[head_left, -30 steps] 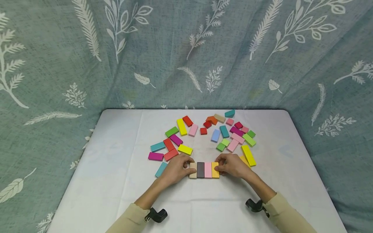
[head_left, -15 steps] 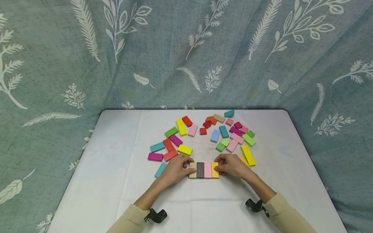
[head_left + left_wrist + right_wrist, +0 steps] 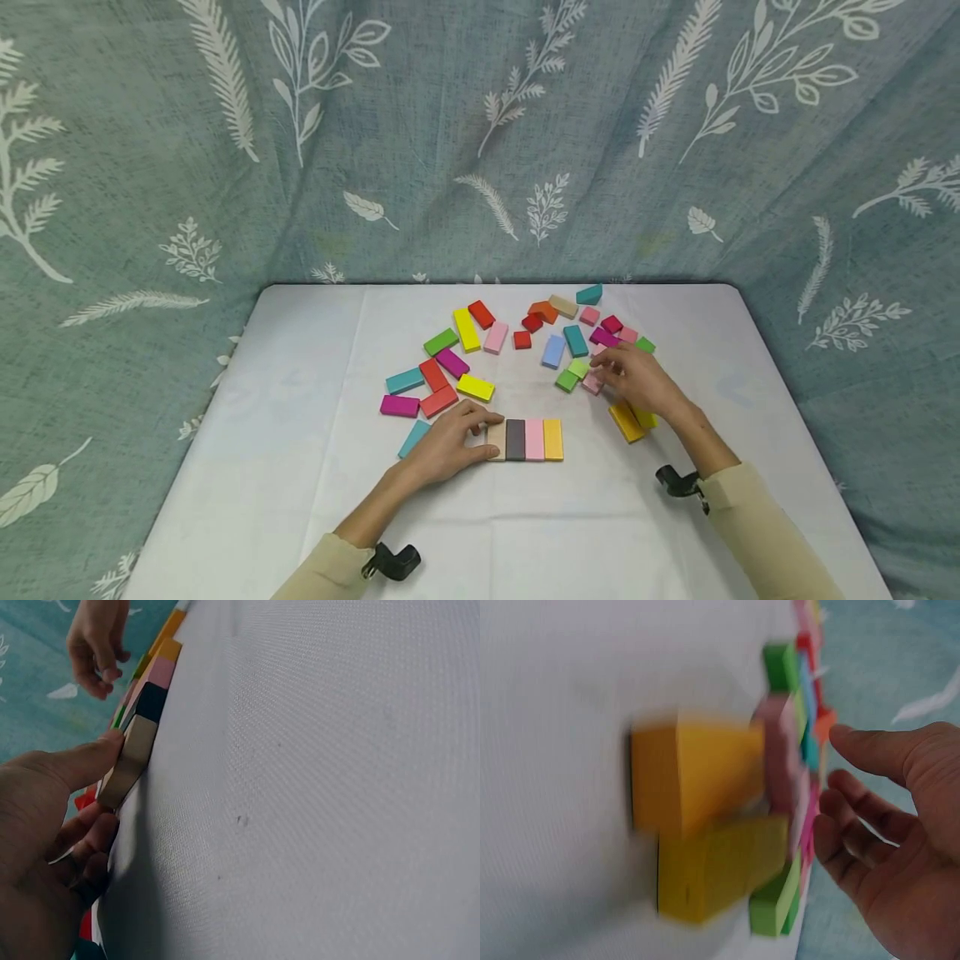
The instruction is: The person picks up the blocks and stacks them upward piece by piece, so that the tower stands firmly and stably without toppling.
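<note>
Left hand point(image 3: 450, 442) resting on the table point(image 3: 300, 467) near the middle of its front half, thumb and fingertips pressed against the tan block point(image 3: 496, 440), the left end of a four-block row: tan, dark brown block point(image 3: 515, 439), pink block point(image 3: 534, 439), orange-yellow block point(image 3: 552, 439), all flat and touching side to side. Confirmed in the left wrist view: thumb point(image 3: 82, 761) along the tan block's near side, other fingers curled beneath, so a pinch on that block.

Right hand point(image 3: 637, 379) well apart from the row, up and to the right, over the loose pile toward the table's right half. Fingers relaxed and slightly bent, tips at a small pink piece point(image 3: 592, 383); actual contact not clear. In the right wrist view, blurred, palm open with nothing enclosed, just beside two yellow blocks point(image 3: 705, 817) and a green block point(image 3: 774, 900).

Bare cloth between the row and the front edge, wide bare stretches toward the left and right edges. Scattered blocks filling the middle and far part of the table: a magenta block point(image 3: 400, 405), red block point(image 3: 439, 400) and teal block point(image 3: 413, 437) close to the left hand, more colours behind toward the far edge. Leaf-patterned curtain point(image 3: 480, 133) hanging behind the far edge.
</note>
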`<state>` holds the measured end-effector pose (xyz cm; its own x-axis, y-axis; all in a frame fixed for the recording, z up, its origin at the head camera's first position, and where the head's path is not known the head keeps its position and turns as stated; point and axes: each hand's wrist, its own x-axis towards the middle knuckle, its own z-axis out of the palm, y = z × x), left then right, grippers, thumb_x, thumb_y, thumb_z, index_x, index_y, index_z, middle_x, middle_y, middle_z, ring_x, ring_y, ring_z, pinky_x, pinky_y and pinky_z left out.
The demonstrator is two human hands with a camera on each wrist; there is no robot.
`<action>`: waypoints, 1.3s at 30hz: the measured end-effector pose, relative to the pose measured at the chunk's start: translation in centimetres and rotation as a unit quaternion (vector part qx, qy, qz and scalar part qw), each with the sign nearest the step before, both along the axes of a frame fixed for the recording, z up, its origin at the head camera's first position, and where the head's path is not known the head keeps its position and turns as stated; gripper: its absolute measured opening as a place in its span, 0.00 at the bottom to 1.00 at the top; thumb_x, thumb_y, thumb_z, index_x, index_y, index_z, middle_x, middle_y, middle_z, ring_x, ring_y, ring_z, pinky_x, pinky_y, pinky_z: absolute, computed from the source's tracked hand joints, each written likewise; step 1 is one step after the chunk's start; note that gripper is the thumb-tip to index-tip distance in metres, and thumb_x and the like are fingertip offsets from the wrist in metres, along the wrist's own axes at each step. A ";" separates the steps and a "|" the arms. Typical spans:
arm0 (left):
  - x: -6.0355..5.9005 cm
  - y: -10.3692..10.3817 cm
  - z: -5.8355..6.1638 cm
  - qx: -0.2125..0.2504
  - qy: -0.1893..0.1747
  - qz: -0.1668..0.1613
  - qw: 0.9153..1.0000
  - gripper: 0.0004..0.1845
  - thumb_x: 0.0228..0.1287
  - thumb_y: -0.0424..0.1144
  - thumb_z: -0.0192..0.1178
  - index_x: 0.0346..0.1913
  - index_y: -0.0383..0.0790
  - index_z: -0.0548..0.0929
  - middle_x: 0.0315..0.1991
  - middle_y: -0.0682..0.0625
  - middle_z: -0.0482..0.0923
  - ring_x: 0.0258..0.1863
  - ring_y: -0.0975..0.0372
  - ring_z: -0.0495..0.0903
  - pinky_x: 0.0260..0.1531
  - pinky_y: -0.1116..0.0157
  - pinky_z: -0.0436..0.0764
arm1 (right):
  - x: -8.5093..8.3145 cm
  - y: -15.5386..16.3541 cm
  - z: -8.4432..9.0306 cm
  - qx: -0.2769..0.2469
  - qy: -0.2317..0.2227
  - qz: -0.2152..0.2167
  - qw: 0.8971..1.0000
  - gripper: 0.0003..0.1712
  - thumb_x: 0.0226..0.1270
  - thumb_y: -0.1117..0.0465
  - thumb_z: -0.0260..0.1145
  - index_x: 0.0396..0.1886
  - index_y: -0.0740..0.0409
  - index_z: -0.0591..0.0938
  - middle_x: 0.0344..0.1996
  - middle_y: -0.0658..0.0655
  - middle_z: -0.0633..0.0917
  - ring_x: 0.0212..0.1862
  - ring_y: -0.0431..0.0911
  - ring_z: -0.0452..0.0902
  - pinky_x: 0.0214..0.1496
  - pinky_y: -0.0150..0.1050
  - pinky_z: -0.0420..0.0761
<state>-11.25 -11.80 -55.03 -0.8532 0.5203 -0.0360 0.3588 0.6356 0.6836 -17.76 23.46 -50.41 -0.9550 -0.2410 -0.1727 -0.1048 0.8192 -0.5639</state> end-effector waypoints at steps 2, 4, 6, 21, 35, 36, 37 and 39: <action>0.0 -0.1 0.0 -0.001 -0.001 0.001 1.000 0.26 0.62 0.54 0.70 0.63 0.58 0.81 0.51 0.60 0.75 0.46 0.66 0.74 0.45 0.67 0.79 | -0.8 0.6 -0.1 0.021 0.001 0.010 1.000 0.17 0.69 0.61 0.69 0.57 0.52 0.85 0.53 0.59 0.77 0.50 0.54 0.76 0.50 0.47 0.83; 0.1 -0.2 -0.1 -0.003 0.001 0.001 1.000 0.26 0.62 0.55 0.69 0.63 0.58 0.81 0.52 0.60 0.75 0.47 0.67 0.74 0.47 0.66 0.79 | -1.4 0.9 -0.3 0.037 -0.006 0.025 0.999 0.19 0.69 0.60 0.69 0.59 0.51 0.85 0.57 0.61 0.74 0.54 0.55 0.74 0.55 0.50 0.81; 0.1 -0.3 -0.1 -0.001 0.004 -0.003 1.000 0.26 0.63 0.55 0.69 0.63 0.58 0.81 0.52 0.60 0.75 0.48 0.67 0.74 0.49 0.65 0.79 | -1.7 1.2 -0.6 0.046 -0.013 0.036 0.998 0.20 0.69 0.60 0.69 0.60 0.50 0.85 0.58 0.61 0.73 0.58 0.56 0.72 0.58 0.52 0.80; 0.5 -0.4 -1.0 -0.009 0.041 -0.018 0.999 0.26 0.66 0.55 0.66 0.66 0.60 0.80 0.56 0.59 0.74 0.58 0.67 0.71 0.58 0.62 0.77 | -1.0 2.1 -0.9 0.038 -0.020 0.039 0.998 0.13 0.64 0.59 0.74 0.47 0.51 0.84 0.39 0.50 0.83 0.43 0.47 0.77 0.50 0.44 0.83; 0.6 -0.4 -0.8 -0.007 0.042 -0.019 0.999 0.25 0.66 0.55 0.66 0.65 0.59 0.81 0.58 0.58 0.73 0.57 0.66 0.72 0.58 0.61 0.77 | 0.9 -6.8 -0.1 -0.086 -0.030 0.100 0.991 0.13 0.64 0.53 0.74 0.48 0.45 0.90 0.41 0.43 0.87 0.41 0.43 0.77 0.41 0.34 0.81; 0.6 -0.4 -0.8 -0.007 0.042 -0.019 0.999 0.25 0.66 0.55 0.66 0.65 0.59 0.81 0.59 0.57 0.72 0.58 0.66 0.72 0.58 0.61 0.77 | 0.9 -7.5 -0.3 -0.085 -0.036 0.100 0.991 0.13 0.65 0.53 0.73 0.48 0.45 0.90 0.41 0.43 0.87 0.41 0.42 0.77 0.41 0.33 0.81; 0.6 -0.4 -0.8 -0.005 0.044 -0.021 0.999 0.25 0.66 0.55 0.66 0.65 0.59 0.81 0.60 0.56 0.72 0.58 0.65 0.72 0.58 0.60 0.77 | 0.8 -8.1 -0.5 -0.086 -0.039 0.104 0.990 0.12 0.65 0.53 0.73 0.48 0.45 0.90 0.41 0.43 0.88 0.40 0.42 0.77 0.41 0.33 0.81; 0.6 -0.5 -0.8 -0.004 0.046 -0.021 0.999 0.25 0.66 0.55 0.66 0.65 0.59 0.81 0.65 0.55 0.69 0.57 0.64 0.73 0.56 0.60 0.78 | 0.5 -9.1 -0.9 -0.083 -0.045 0.112 0.989 0.12 0.66 0.54 0.72 0.48 0.46 0.90 0.41 0.44 0.87 0.39 0.41 0.78 0.40 0.33 0.81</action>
